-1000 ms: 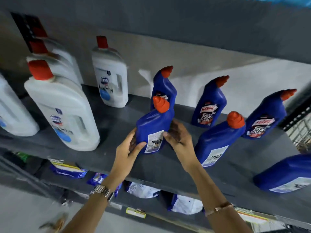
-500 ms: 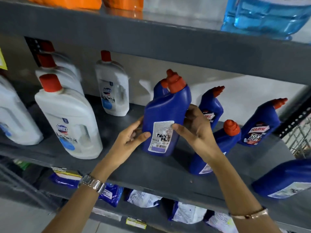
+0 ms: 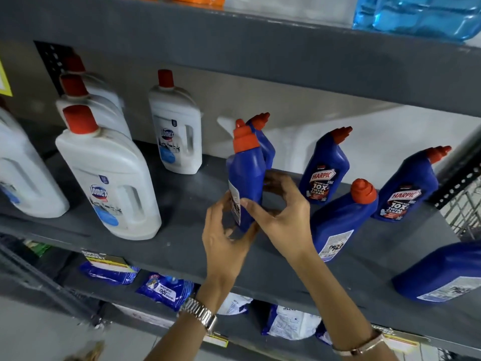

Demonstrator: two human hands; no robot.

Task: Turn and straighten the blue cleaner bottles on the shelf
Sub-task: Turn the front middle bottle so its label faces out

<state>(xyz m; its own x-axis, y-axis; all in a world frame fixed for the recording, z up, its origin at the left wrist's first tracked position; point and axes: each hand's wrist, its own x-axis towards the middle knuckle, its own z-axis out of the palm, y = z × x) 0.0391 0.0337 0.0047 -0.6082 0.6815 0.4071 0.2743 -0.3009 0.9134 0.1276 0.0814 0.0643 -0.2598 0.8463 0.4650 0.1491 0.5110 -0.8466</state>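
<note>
A blue cleaner bottle (image 3: 246, 175) with an orange cap stands upright on the grey shelf (image 3: 182, 246), its side toward me and its back label at the left edge. My left hand (image 3: 225, 238) grips its lower left, my right hand (image 3: 283, 212) its lower right. Another blue bottle (image 3: 266, 144) stands right behind it. Two blue bottles with front labels showing, one (image 3: 325, 170) at the middle back and one (image 3: 406, 188) further right, stand at the back. A bottle (image 3: 341, 220) showing its back label leans in front of them. One more (image 3: 442, 274) sits at the far right.
Several white bottles (image 3: 112, 178) with red caps fill the shelf's left half, one (image 3: 177, 128) further back. An upper shelf (image 3: 260, 48) hangs close overhead. Blue and white pouches (image 3: 164, 287) lie on the shelf below. A wire rack (image 3: 466, 209) stands at the right.
The held bottle has been turned from back label facing me to side-on, and set lower and further left on the shelf. Both hands have shifted lower around its base.
</note>
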